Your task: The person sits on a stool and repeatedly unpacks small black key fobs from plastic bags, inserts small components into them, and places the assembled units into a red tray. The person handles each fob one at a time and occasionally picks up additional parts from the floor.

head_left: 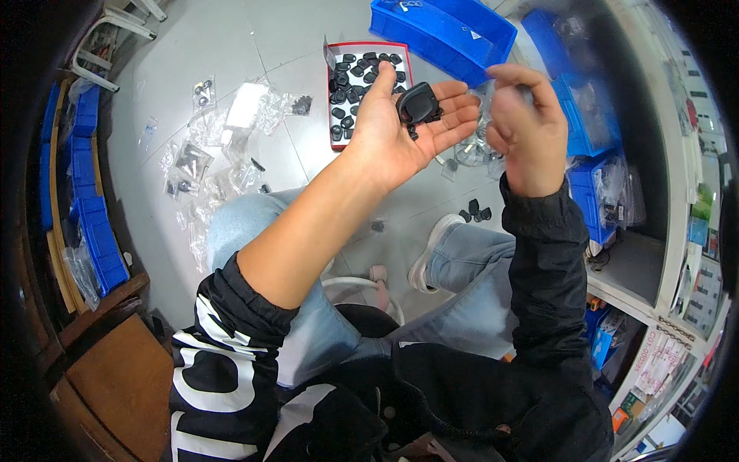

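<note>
My left hand (385, 127) is turned palm up with its fingers stretched out. Across the palm and finger bases lie black plastic pieces that look like key fob shells (418, 104), one large and rounded, with smaller parts against it. To its right is my raised right hand (531, 131), fingers bent and partly smeared by motion; whether it holds anything is not visible. Beyond my left hand, a shallow red-edged white box (336, 123) on the floor contains many similar small black pieces (352, 94).
Clear plastic bags (246, 115), some with small black parts, litter the grey floor at left. Loose black pieces (476, 211) lie by my shoe. A large blue bin (446, 38) stands ahead; blue bins (585, 115) line the right and others (100, 239) the left. A white stool (115, 38) is far left.
</note>
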`<move>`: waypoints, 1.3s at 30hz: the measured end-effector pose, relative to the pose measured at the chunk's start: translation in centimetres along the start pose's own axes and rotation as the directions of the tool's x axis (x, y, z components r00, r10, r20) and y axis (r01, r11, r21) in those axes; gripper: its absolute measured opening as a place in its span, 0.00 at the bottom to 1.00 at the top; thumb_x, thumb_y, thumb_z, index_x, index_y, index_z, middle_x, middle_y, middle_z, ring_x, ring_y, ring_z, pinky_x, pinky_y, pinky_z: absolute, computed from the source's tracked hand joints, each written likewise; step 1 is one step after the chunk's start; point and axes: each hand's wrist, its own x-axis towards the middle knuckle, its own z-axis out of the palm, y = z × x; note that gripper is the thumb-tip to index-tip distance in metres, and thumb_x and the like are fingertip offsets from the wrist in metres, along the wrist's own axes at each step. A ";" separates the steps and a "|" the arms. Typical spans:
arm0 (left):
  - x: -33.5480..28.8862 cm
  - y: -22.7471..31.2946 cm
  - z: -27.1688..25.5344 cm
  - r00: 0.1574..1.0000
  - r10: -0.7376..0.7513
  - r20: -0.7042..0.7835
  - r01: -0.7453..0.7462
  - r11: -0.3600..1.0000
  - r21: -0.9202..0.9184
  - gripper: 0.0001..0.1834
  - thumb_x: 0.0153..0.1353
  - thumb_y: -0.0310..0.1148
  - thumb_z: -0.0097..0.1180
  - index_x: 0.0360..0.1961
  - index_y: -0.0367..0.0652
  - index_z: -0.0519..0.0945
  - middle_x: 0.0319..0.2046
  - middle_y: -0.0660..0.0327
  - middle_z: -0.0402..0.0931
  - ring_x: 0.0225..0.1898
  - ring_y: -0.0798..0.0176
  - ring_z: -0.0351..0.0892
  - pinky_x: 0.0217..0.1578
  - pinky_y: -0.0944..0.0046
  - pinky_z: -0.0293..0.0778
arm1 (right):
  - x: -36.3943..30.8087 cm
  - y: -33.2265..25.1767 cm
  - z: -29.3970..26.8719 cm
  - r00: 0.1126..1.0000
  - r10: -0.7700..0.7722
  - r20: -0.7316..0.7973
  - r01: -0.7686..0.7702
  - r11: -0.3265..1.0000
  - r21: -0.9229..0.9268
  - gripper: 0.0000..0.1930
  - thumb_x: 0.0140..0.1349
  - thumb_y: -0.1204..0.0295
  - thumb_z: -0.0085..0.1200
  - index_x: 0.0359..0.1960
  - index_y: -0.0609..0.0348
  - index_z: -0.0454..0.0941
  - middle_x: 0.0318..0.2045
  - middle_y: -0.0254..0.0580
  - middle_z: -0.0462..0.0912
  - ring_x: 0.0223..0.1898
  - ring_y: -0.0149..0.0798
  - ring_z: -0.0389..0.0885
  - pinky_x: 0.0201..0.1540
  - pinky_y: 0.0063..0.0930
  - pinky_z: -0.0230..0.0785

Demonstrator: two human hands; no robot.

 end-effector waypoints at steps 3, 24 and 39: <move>-0.1 -0.4 -0.1 0.999 0.005 -0.045 0.000 0.992 0.128 0.34 0.61 0.55 0.23 0.45 0.31 0.65 0.39 0.49 0.70 0.43 0.54 0.71 0.45 0.55 0.71 | 0.0 0.5 0.5 0.958 -0.221 0.182 0.286 0.775 -0.563 0.13 0.43 0.76 0.56 0.35 0.57 0.76 0.25 0.37 0.71 0.25 0.35 0.70 0.28 0.24 0.62; -0.1 1.2 -0.5 0.997 0.013 0.078 -0.028 0.979 0.203 0.33 0.63 0.51 0.23 0.49 0.29 0.64 0.47 0.45 0.66 0.47 0.53 0.70 0.50 0.57 0.66 | -0.7 1.6 -1.2 0.707 -0.558 0.434 0.645 0.259 -0.718 0.15 0.33 0.80 0.54 0.28 0.53 0.75 0.29 0.36 0.74 0.26 0.36 0.74 0.25 0.22 0.67; -2.3 6.5 -2.1 0.945 0.328 -0.014 -0.327 0.945 0.022 0.25 0.64 0.40 0.27 0.50 0.26 0.59 0.50 0.40 0.62 0.52 0.47 0.64 0.53 0.54 0.63 | -0.5 16.2 -2.0 0.797 0.600 0.066 -0.600 0.776 0.192 0.05 0.51 0.75 0.49 0.30 0.60 0.68 0.20 0.37 0.71 0.20 0.31 0.70 0.19 0.21 0.65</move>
